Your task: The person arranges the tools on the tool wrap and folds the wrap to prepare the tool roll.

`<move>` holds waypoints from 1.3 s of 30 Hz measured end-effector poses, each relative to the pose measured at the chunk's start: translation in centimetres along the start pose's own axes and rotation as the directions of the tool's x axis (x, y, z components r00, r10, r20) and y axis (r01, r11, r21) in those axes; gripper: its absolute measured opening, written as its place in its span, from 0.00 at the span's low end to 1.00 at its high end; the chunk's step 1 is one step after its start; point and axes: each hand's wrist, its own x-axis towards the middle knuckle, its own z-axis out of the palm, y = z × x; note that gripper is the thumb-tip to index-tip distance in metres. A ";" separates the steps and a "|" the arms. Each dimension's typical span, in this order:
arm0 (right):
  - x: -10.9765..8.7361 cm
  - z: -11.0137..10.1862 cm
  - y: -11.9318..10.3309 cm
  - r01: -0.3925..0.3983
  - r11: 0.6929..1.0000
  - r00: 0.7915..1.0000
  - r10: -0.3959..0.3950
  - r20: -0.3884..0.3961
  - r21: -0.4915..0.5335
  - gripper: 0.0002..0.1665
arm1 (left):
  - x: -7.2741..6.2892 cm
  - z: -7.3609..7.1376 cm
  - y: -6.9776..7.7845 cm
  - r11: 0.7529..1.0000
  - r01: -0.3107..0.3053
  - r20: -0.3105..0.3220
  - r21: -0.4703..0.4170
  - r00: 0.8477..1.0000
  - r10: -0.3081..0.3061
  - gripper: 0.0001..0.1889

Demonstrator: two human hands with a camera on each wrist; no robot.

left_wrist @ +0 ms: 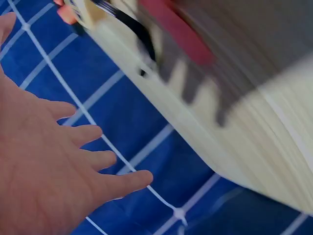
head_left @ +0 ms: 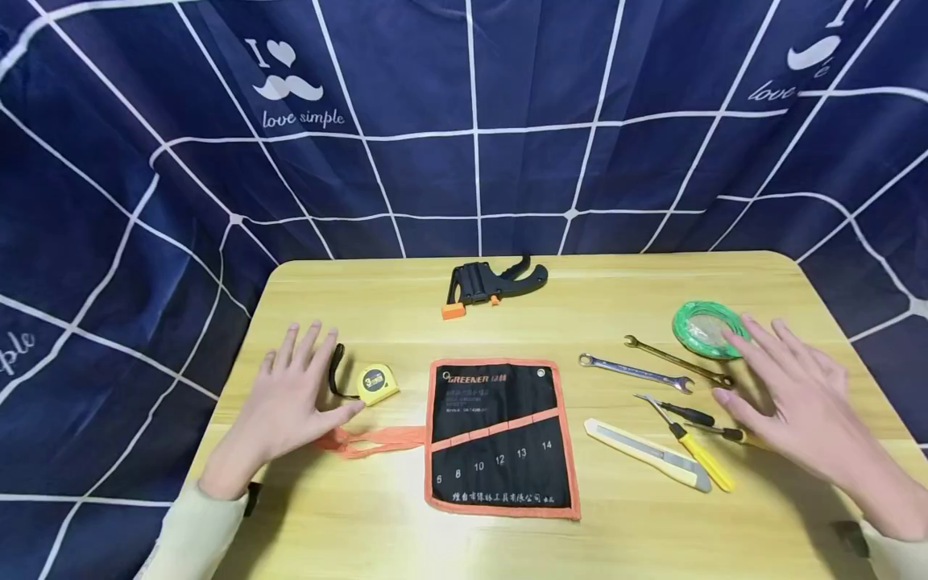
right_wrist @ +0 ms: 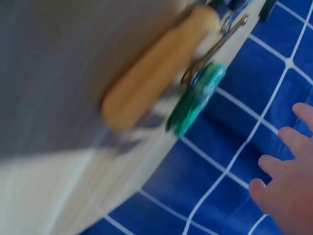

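My left hand [head_left: 290,403] hovers with spread fingers above the table's left side, holding nothing. Nearest to it is a yellow tape measure [head_left: 377,384] with a black strap; the orange ties [head_left: 384,439] of a black tool pouch [head_left: 500,451] run toward its palm. On the right, my right hand [head_left: 805,403] is held over the table with fingers extended and no tool in it. Its fingers partly cover a green wire coil [head_left: 710,329]. Below it lies a screwdriver, whose wooden handle [right_wrist: 161,68] shows in the right wrist view and is mostly hidden from the head.
Two wrenches, one blue-silver [head_left: 634,372] and one brassy [head_left: 677,360], lie beside the coil. A cream utility knife [head_left: 645,453], a yellow-handled screwdriver [head_left: 703,459] and a black-handled tool [head_left: 689,413] are nearer. A black clamp [head_left: 496,282] sits at the back, before a blue curtain [head_left: 522,177].
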 end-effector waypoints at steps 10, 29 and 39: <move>0.8 1.8 -3.4 0.134 0.989 0.991 -0.133 -0.024 0.055 0.60 | -0.8 1.1 5.7 0.983 -0.184 -0.063 -0.011 0.981 0.183 0.58; 2.8 6.1 -11.7 0.344 0.938 0.934 -0.346 0.089 0.036 0.57 | -1.1 4.9 11.2 0.953 -0.302 -0.019 0.000 0.953 0.302 0.58; 2.9 8.5 -14.1 0.396 0.918 0.903 -0.390 0.182 0.007 0.58 | -1.6 5.6 11.8 0.942 -0.333 -0.005 0.028 0.943 0.334 0.59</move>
